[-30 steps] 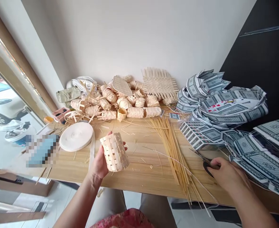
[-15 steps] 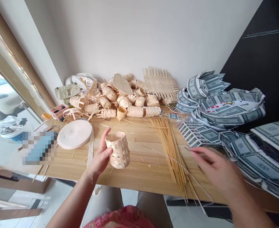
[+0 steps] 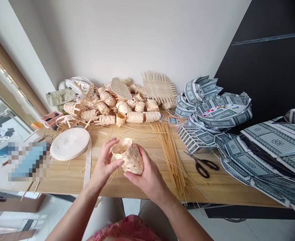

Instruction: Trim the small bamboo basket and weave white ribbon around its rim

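A small round woven basket (image 3: 131,160) of pale wooden strips is between my hands above the table's front part, tilted with its mouth toward the upper left. My right hand (image 3: 150,175) grips its right side and underside, the thumb along the bottom. At its left, my left hand (image 3: 106,164) has the thumb against the wall and the fingers curled near the rim; part of the grip is hidden. Black-handled scissors (image 3: 202,164) lie on the table to the right, blades pointing up and left.
A bundle of thin sticks (image 3: 169,154) lies right of the basket. On the left is a white strip roll (image 3: 69,144). Woven tubes (image 3: 134,117) pile up along the wall (image 3: 127,36). Folded-card pieces (image 3: 265,150) fill the right side of the table (image 3: 142,187).
My right hand has come left from the table's right side and taken hold of the basket. The scissors now lie on the table. The basket has tipped to the left.
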Motion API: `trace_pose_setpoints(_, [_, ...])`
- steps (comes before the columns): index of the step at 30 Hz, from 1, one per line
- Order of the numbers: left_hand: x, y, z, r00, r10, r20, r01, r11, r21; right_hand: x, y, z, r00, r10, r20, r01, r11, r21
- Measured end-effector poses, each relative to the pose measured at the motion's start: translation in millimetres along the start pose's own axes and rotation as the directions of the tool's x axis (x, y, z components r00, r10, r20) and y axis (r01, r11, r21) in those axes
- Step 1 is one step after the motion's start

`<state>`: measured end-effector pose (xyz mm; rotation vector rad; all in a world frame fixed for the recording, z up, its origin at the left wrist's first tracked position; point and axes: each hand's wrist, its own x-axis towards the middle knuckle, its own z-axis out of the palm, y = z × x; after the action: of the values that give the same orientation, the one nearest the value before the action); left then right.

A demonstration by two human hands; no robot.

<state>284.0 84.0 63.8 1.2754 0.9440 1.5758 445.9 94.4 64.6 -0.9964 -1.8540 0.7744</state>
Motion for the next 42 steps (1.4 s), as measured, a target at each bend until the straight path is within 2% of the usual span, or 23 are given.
trace_pose_setpoints(2, [2.4,12.7,-5.0,0.991,0.131,-0.019,-0.126,0.981,0.149,-0.6,3.8,-2.2,0.995,-0.091,-0.052,0.084,0.989,-0.124])
trace_pose_setpoints(4, [2.7,24.1,-6.1,0.984,0.17,0.052,-0.177,0.949,0.261,-1.4,7.7,-3.7,0.981,-0.171,-0.091,0.144,0.96,-0.241])
trace_pose_setpoints(7, [0.2,32.5,-0.5,0.987,0.093,0.135,-0.128,0.952,0.278,-1.9,10.4,-4.0,0.964,-0.25,-0.096,0.203,0.916,-0.346])
trace_pose_setpoints(10, [-2.7,30.2,6.0,0.993,-0.01,0.116,-0.015,0.977,0.214,-1.9,9.8,-2.8,0.954,-0.289,-0.083,0.238,0.893,-0.381])
trace_pose_setpoints(13, [-4.4,24.8,8.1,0.995,-0.058,0.082,0.044,0.985,0.167,-2.5,8.8,-1.3,0.954,-0.289,-0.074,0.243,0.897,-0.37])
trace_pose_setpoints(19, [-4.4,22.1,10.8,0.995,-0.073,0.061,0.073,0.997,-0.007,-3.0,7.7,3.5,0.962,-0.264,-0.068,0.23,0.921,-0.315])
trace_pose_setpoints(25, [-3.9,24.7,12.7,0.993,-0.1,0.062,0.104,0.992,-0.066,-3.1,7.9,6.8,0.972,-0.228,-0.058,0.207,0.945,-0.253])
trace_pose_setpoints(33, [-4.0,25.2,9.7,0.994,-0.064,0.083,0.071,0.994,-0.082,-4.3,3.6,5.7,0.976,-0.212,-0.05,0.2,0.963,-0.18])
trace_pose_setpoints(42, [-3.5,26.5,9.6,0.989,0.037,0.141,-0.032,0.999,-0.039,-5.1,-0.1,5.4,0.967,-0.236,-0.094,0.218,0.96,-0.175])
